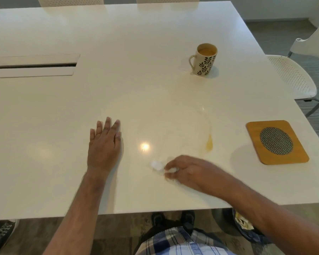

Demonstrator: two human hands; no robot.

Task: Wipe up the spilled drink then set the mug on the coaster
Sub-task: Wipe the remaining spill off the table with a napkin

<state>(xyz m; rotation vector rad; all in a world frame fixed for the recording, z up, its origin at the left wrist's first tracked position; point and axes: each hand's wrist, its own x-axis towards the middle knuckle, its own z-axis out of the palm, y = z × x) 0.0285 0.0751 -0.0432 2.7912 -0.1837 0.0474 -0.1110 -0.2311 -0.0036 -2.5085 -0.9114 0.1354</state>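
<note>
Item: cream leaf-patterned ceramic mug (203, 59), upper right; near full, I judge it heavy, spillable; take the handle. My left hand (104, 142) lies spread flat on the table (118, 43); my right hand (184, 171) pinches a soft white tissue (157, 165).

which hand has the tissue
The right hand, near the table's front edge, with its fingers curled round the white tissue. The left hand lies flat on the table, holding nothing.

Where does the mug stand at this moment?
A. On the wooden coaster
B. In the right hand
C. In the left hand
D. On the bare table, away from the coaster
D: the mug stands on the white table, far behind the coaster, which lies bare.
</note>
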